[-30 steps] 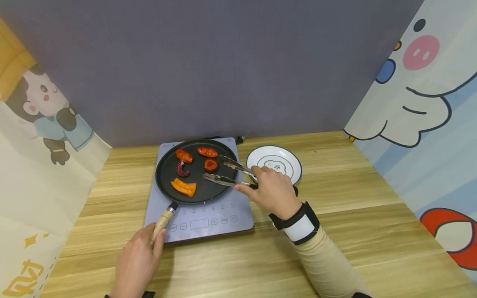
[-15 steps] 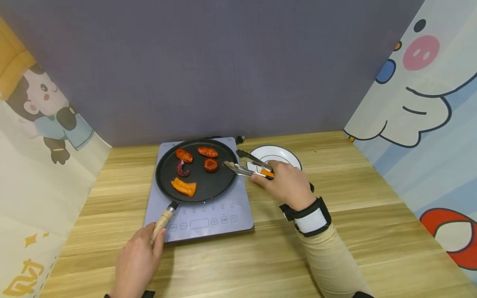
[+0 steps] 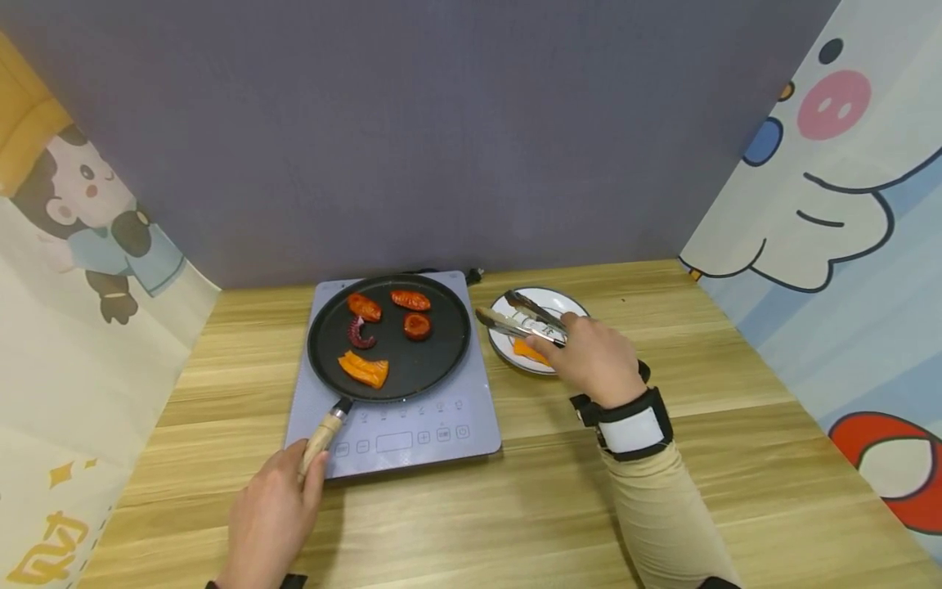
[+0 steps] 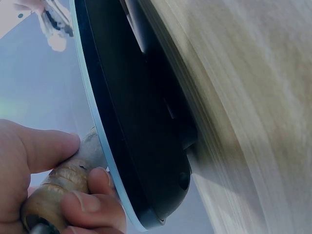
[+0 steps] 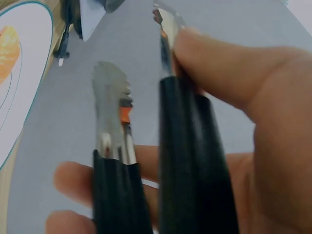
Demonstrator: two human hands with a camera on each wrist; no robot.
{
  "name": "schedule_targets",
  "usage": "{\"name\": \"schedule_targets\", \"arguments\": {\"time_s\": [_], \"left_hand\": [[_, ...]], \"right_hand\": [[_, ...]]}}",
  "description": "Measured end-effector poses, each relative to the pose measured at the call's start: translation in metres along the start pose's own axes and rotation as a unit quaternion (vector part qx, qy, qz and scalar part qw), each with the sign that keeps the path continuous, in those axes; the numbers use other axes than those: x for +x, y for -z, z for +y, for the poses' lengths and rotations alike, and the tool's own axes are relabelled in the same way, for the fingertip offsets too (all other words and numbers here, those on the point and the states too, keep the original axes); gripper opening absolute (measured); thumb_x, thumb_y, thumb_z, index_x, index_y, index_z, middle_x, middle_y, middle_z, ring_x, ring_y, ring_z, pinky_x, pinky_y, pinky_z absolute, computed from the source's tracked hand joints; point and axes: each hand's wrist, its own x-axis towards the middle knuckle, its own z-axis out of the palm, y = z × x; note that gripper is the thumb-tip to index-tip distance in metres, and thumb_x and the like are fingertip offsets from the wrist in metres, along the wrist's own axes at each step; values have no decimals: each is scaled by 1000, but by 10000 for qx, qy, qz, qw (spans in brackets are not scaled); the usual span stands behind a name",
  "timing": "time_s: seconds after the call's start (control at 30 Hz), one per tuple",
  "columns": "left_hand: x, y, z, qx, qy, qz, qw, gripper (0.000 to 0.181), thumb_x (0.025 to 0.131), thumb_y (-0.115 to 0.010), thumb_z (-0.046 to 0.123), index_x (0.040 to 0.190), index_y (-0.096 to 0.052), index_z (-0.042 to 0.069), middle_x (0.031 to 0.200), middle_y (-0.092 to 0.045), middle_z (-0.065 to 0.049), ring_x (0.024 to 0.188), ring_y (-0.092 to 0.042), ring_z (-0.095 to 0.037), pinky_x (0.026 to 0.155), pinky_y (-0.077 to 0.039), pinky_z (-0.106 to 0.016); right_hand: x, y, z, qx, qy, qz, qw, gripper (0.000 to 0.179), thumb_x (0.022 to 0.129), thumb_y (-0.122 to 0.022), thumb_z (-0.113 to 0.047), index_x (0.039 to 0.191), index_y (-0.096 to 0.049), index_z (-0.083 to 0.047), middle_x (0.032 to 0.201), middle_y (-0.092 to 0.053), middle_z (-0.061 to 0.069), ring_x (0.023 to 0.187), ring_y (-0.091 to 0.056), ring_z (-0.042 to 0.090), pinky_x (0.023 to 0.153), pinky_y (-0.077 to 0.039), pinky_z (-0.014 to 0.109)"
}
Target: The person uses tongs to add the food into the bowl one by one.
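My left hand point(image 3: 272, 511) grips the wooden handle point(image 3: 321, 439) of a round black frying pan point(image 3: 434, 368). In the left wrist view its fingers curl round that handle point(image 4: 61, 180). In the pan lie reddish sausage-like pieces point(image 3: 410, 300), a purple octopus tentacle point(image 3: 361, 335) and a scored orange slice point(image 3: 364, 370). My right hand point(image 3: 599, 360) holds metal tongs point(image 3: 502, 321) over a white plate point(image 3: 500, 350), their tips spread apart with nothing between them. An orange piece point(image 3: 528, 352) on the plate shows just below the tongs. The right wrist view shows the tongs' black grips point(image 5: 195, 156) between thumb and fingers.
The pan stands on a flat grey induction cooker point(image 3: 412, 458), its button panel facing me. A black plug point(image 3: 474, 276) lies behind it. A grey partition point(image 3: 471, 147) rises along the back of the wooden table point(image 3: 699, 368), with cartoon-printed sheets at both sides.
My right hand has moved the spread tongs right, from over the pan to over the plate. The left hand, the pan and its food have stayed in place.
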Motion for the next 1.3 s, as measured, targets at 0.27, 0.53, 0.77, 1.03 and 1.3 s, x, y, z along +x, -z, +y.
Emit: {"name": "schedule_targets", "arguments": {"time_s": [0.27, 0.53, 0.77, 1.03, 1.3], "left_hand": [[0, 1, 1, -13, -3, -19, 10000, 25, 91, -65, 20, 100, -65, -3, 61, -44, -1, 48, -39, -16, 41, -29, -31], [-1, 0, 0, -41, -29, 1, 10000, 25, 91, -65, 20, 99, -65, -3, 61, -43, -1, 48, -39, -15, 41, -29, -31], [0, 0, -1, -35, -19, -15, 10000, 25, 91, -64, 21, 98, -65, -3, 61, -43, -1, 48, -39, -15, 40, -29, -31], [0, 0, -1, -45, 22, -3, 10000, 24, 91, -65, 21, 98, -65, -3, 62, -44, -1, 48, -39, -16, 41, -29, -31], [0, 0, 0, -45, -23, -47, 10000, 27, 91, -65, 21, 101, -65, -4, 63, -47, -2, 49, -40, -15, 41, -30, -32]], "right_hand": [[2, 3, 11, -263, -273, -584, 9976, 80, 84, -49, -72, 122, -59, -3, 111, -63, 22, 91, -62, 40, 59, -46, 50], [8, 1, 22, -316, -582, -856, 9941, 69, 84, -55, -67, 104, -63, -1, 95, -63, 18, 75, -60, 32, 53, -43, 46], [13, -1, 27, -348, -761, -1019, 9913, 58, 85, -59, -61, 87, -63, -4, 84, -60, 14, 69, -57, 28, 55, -41, 44], [17, -3, 30, -348, -863, -1118, 9894, 50, 86, -61, -55, 76, -62, -7, 74, -57, 10, 64, -54, 25, 54, -39, 40], [19, -7, 35, -385, -871, -1107, 9893, 53, 84, -65, -53, 94, -65, -1, 78, -61, 12, 68, -58, 27, 55, -41, 41]]}}
